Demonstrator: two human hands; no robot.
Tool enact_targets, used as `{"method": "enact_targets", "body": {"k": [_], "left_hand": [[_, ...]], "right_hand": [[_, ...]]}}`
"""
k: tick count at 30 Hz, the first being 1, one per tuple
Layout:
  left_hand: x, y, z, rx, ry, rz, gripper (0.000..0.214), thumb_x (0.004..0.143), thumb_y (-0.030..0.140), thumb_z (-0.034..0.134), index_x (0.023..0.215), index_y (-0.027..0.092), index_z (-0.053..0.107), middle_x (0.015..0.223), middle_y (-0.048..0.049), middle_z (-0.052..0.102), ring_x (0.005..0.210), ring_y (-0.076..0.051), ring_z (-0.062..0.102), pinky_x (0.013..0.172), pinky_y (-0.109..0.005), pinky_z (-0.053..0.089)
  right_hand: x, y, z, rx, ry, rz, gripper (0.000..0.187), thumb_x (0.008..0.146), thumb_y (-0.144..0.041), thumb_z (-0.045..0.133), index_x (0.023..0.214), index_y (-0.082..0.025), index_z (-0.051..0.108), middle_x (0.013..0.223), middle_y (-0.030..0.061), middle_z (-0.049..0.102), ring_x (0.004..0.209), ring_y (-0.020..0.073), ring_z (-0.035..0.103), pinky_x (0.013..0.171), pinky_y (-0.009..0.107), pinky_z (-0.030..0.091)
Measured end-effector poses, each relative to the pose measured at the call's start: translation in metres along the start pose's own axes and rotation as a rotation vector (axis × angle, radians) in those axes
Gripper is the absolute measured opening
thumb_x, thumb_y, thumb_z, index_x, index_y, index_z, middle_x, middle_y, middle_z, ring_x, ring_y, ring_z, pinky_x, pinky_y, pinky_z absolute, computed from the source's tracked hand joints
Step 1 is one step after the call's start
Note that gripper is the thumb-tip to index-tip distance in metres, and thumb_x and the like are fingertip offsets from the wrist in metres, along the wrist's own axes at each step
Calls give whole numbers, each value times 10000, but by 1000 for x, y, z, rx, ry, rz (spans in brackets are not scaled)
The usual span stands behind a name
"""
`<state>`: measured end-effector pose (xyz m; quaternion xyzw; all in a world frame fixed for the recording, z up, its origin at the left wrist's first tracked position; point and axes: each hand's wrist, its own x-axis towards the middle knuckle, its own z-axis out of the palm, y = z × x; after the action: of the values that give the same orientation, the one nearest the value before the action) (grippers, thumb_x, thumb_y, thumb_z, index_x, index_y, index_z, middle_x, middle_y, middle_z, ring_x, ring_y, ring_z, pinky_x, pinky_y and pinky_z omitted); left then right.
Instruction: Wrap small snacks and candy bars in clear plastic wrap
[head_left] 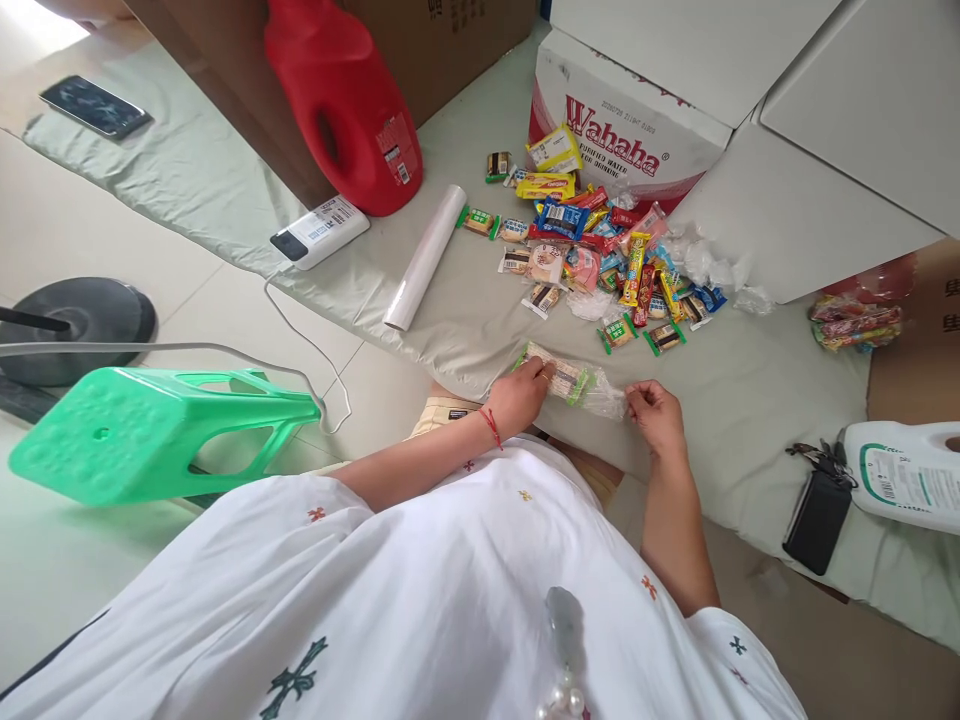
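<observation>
In front of my body, a clear plastic bag [606, 396] with small green-edged snack packets [568, 379] inside lies at the near edge of the cloth-covered surface. My left hand [523, 396], with a red string bracelet, is closed on the bag's left part. At the other end, the fingers of my right hand [655, 412] pinch the loose clear plastic. Just beyond is a heap of wrapped snacks [592, 240] in yellow, blue, red and green. Two green-edged packets lie nearest to the bag. A clear-wrapped roll [425, 258] rests left of the heap.
A red jug [352, 110], a power bank [320, 232] with a cable and a phone [96, 106] lie to the left. Behind the heap stands a Wahaha box [622, 130]. At right are a black pouch [819, 520] and white bottle [907, 475]. A green stool [165, 430] stands lower left.
</observation>
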<state>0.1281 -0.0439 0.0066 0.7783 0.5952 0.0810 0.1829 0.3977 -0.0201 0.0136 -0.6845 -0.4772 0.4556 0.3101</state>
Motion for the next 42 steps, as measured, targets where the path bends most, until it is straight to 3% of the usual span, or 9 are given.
{"method": "enact_targets", "body": {"k": [5, 8, 11, 15, 22, 30, 34, 38, 42], "left_hand": [[0, -2, 3, -3, 8, 11, 435, 1083, 244, 338, 1479, 147, 488, 1226, -143, 637, 1052, -222, 646, 729, -305, 490], [0, -5, 6, -1, 22, 24, 431, 1085, 263, 342, 1469, 151, 503, 1205, -147, 638, 1031, -220, 645, 707, -301, 483], [0, -6, 8, 5, 23, 24, 433, 1091, 280, 344, 1473, 155, 506, 1206, -146, 639, 1038, -221, 643, 691, -299, 475], [0, -6, 7, -3, 25, 22, 429, 1091, 286, 355, 1473, 164, 509, 1227, -145, 637, 1050, -216, 643, 697, -295, 478], [0, -7, 4, -39, 20, 35, 446, 1101, 306, 314, 1470, 152, 513, 1225, -148, 640, 1069, -219, 641, 742, -306, 505], [1, -9, 5, -29, 17, 44, 429, 1089, 290, 348, 1466, 167, 512, 1214, -144, 631, 1078, -218, 637, 768, -291, 507], [1, -9, 5, -34, 7, 46, 431, 1085, 287, 351, 1476, 185, 500, 1242, -142, 619, 1072, -217, 631, 758, -290, 505], [2, -8, 4, -44, -7, 32, 435, 1086, 295, 353, 1483, 192, 498, 1263, -140, 616, 1066, -216, 630, 749, -292, 501], [2, -8, 3, -51, -9, 37, 438, 1087, 295, 356, 1489, 188, 494, 1249, -136, 623, 1063, -214, 633, 751, -291, 498]], "right_hand": [[-8, 7, -20, -102, 177, -149, 294, 795, -482, 694, 918, -220, 645, 863, 46, 644, 707, 163, 561, 641, 305, 487], [-11, 0, -20, -315, 61, -428, 385, 807, -401, 716, 1161, -252, 699, 1284, 121, 626, 1073, 248, 598, 858, 390, 541], [-2, -7, -14, -463, -48, -570, 338, 842, -378, 697, 1161, -276, 744, 1257, 113, 668, 1150, 290, 570, 986, 467, 501], [14, -1, -15, -323, -23, -439, 263, 905, -460, 639, 958, -244, 779, 912, 61, 731, 826, 209, 615, 831, 380, 515], [-2, 14, -41, -144, 306, -135, 362, 797, -534, 695, 884, -184, 724, 756, 27, 668, 674, 151, 538, 685, 300, 449], [-6, -42, 18, 37, -294, -131, 757, 727, -522, 780, 1418, -286, 578, 1276, 92, 690, 658, 119, 499, 620, 283, 452], [14, -56, 20, 23, -398, -14, 647, 613, -484, 839, 1182, -207, 706, 879, 19, 678, 650, 124, 496, 583, 259, 406], [19, -51, -10, -88, -466, 39, 393, 605, -468, 836, 845, -169, 748, 726, -5, 642, 672, 124, 504, 623, 258, 401], [18, -40, -37, -162, -283, 61, 320, 616, -463, 802, 748, -184, 716, 724, 8, 651, 663, 131, 503, 626, 273, 402]]}}
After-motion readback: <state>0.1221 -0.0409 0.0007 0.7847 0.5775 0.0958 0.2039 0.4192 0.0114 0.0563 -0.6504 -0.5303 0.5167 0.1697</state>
